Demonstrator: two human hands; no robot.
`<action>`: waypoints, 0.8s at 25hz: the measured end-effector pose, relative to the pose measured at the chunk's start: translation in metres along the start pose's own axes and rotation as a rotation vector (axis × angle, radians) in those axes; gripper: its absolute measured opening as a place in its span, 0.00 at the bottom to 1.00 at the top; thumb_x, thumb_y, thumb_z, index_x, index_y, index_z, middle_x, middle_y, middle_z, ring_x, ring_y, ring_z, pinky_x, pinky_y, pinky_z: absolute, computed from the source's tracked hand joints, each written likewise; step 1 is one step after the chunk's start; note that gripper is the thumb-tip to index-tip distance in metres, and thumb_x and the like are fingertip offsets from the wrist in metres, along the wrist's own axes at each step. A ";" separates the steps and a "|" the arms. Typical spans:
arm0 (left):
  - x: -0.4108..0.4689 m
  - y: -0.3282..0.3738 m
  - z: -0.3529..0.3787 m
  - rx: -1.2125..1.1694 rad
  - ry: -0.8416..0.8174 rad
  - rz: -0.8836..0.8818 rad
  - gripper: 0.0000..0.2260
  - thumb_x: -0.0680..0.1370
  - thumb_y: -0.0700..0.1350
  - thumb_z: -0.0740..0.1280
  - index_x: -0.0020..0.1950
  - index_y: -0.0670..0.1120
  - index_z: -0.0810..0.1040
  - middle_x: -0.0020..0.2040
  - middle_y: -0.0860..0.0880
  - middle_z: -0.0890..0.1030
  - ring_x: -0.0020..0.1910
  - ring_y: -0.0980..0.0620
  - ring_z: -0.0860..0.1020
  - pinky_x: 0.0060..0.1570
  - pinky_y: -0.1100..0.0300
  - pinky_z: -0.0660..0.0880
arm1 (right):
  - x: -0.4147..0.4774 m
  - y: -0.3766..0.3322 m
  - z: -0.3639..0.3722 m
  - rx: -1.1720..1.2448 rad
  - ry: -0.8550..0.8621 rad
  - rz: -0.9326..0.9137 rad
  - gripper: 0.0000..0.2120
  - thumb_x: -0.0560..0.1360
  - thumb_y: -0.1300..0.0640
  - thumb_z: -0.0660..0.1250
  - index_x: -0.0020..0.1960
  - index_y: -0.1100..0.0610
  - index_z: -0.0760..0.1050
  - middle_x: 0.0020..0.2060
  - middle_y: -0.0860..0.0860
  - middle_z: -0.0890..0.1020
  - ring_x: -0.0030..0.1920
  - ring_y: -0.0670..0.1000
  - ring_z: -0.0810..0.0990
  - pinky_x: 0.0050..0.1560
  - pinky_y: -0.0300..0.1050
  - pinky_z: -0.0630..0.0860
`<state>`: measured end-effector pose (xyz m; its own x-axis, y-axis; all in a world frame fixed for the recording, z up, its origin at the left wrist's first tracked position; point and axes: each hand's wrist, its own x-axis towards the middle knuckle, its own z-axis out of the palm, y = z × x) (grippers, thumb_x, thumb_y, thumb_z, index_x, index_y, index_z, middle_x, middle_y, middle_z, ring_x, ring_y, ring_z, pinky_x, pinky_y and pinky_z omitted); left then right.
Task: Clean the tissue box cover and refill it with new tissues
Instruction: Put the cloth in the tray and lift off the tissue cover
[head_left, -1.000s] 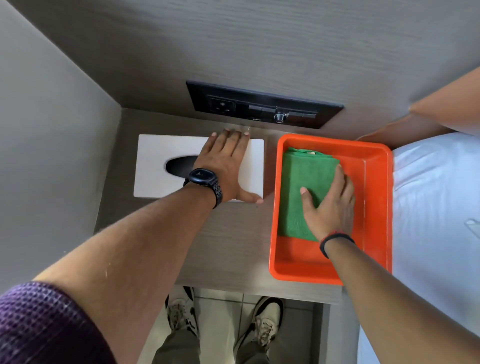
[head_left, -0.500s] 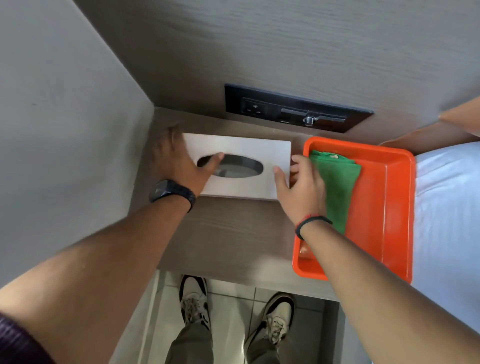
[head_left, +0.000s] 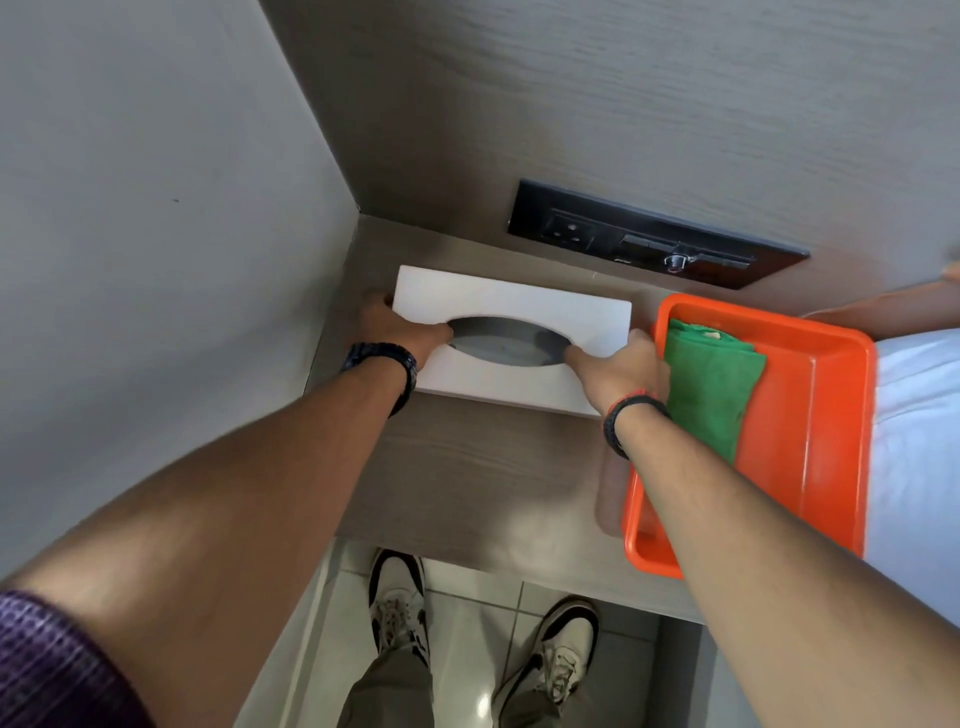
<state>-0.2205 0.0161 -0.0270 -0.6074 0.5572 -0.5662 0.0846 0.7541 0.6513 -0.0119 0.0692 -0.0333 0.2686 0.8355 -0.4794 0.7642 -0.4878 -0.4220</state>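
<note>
Your right hand (head_left: 621, 371) has left the green cloth (head_left: 711, 384) in the orange tray (head_left: 831, 441) and now clamps the right end of the cover (head_left: 519, 312), thumb hooked in the oval slot. Your left hand (head_left: 400, 330), flat on top a second ago, now clamps the left end, thumb at the slot. Cover sits on the shelf (head_left: 467, 478) below the socket panel (head_left: 654, 236); two-handed hold suggests lift-off comes first, wiping not yet begun

No legible text in your view.

You have no readable lettering, brand, number or sign here: the white tissue box cover (head_left: 511, 306) is plain, the orange tray (head_left: 831, 415) is unmarked, and any markings on the black socket panel (head_left: 654, 236) are too small to read.
</note>
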 end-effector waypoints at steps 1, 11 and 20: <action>0.001 0.000 0.000 -0.013 0.029 -0.002 0.25 0.63 0.45 0.78 0.54 0.47 0.69 0.40 0.56 0.72 0.34 0.62 0.68 0.20 0.72 0.64 | -0.002 0.000 0.001 0.002 0.004 -0.004 0.30 0.62 0.41 0.73 0.56 0.58 0.73 0.52 0.57 0.81 0.50 0.60 0.80 0.44 0.48 0.76; 0.021 -0.005 -0.009 0.058 -0.065 -0.057 0.36 0.57 0.49 0.79 0.58 0.47 0.64 0.43 0.55 0.68 0.39 0.56 0.69 0.29 0.63 0.64 | 0.000 -0.004 -0.001 0.112 -0.030 0.039 0.33 0.55 0.40 0.71 0.57 0.51 0.73 0.50 0.52 0.81 0.46 0.55 0.79 0.40 0.43 0.70; 0.011 0.008 -0.017 0.010 0.022 0.104 0.26 0.59 0.48 0.77 0.46 0.52 0.63 0.42 0.56 0.71 0.37 0.60 0.71 0.27 0.66 0.66 | -0.017 -0.009 -0.008 0.134 0.037 0.047 0.34 0.54 0.38 0.68 0.56 0.53 0.72 0.51 0.53 0.80 0.49 0.57 0.79 0.50 0.52 0.79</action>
<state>-0.2403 0.0223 -0.0191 -0.6123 0.6248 -0.4845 0.1560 0.6962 0.7007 -0.0189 0.0610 -0.0153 0.3260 0.8183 -0.4734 0.6657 -0.5543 -0.4996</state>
